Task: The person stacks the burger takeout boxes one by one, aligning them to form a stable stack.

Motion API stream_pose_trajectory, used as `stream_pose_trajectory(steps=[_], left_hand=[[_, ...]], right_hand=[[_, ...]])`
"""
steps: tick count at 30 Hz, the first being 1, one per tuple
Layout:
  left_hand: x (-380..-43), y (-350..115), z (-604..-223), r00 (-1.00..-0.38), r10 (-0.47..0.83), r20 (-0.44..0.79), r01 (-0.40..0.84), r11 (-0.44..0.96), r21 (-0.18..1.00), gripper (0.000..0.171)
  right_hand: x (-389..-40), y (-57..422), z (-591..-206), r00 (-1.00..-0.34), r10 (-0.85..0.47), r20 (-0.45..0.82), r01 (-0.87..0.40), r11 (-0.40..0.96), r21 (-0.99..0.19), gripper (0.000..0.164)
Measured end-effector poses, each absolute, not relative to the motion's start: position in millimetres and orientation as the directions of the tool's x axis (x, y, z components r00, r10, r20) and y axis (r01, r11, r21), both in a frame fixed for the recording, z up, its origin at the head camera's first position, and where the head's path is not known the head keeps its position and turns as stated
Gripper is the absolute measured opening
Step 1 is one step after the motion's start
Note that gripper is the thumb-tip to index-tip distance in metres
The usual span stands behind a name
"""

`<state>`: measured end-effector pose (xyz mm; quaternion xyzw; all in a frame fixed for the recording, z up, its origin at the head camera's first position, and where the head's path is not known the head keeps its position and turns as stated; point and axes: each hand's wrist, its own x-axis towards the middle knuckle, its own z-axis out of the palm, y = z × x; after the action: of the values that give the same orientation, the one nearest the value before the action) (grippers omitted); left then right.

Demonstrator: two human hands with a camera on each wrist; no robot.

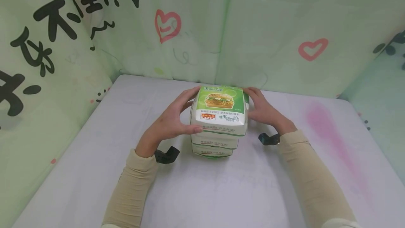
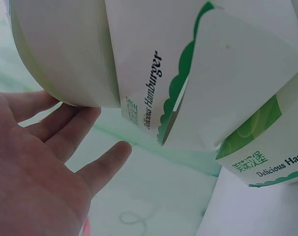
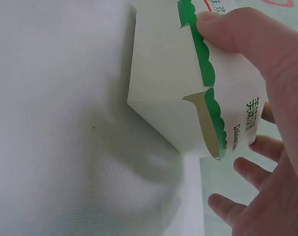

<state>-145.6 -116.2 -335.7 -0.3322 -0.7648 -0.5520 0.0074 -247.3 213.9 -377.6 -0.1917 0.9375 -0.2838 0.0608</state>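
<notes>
Several white-and-green hamburger boxes are together on the table, with a stack of three (image 1: 218, 120) in front. My left hand (image 1: 172, 120) grips the top box, thumb on its front edge and fingers at the far left. In the left wrist view those fingers (image 2: 65, 130) touch the edge of the upper lid, with more boxes (image 2: 247, 64) beside it. My right hand (image 1: 264, 108) holds another hamburger box (image 3: 163, 54), mostly hidden behind the stack in the head view. In the right wrist view my thumb (image 3: 227, 29) presses its front and the fingers reach round the far side.
A white tabletop (image 1: 190, 192) extends around the boxes, with a pink smear on the right. Green sheeting (image 1: 269, 17) with red hearts and black lettering hangs behind and at the sides. Black wrist devices (image 1: 167, 155) sit under both wrists.
</notes>
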Motion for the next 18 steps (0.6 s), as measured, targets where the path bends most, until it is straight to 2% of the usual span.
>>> stream_pose_trajectory(steps=[18], left_hand=[[-146, -116, -337, -0.777, 0.498, 0.384, 0.524, 0.174, 0.834, 0.098]], right_hand=[[-235, 217, -376, -0.941, -0.334, 0.058, -0.304, 0.753, -0.583, 0.094]])
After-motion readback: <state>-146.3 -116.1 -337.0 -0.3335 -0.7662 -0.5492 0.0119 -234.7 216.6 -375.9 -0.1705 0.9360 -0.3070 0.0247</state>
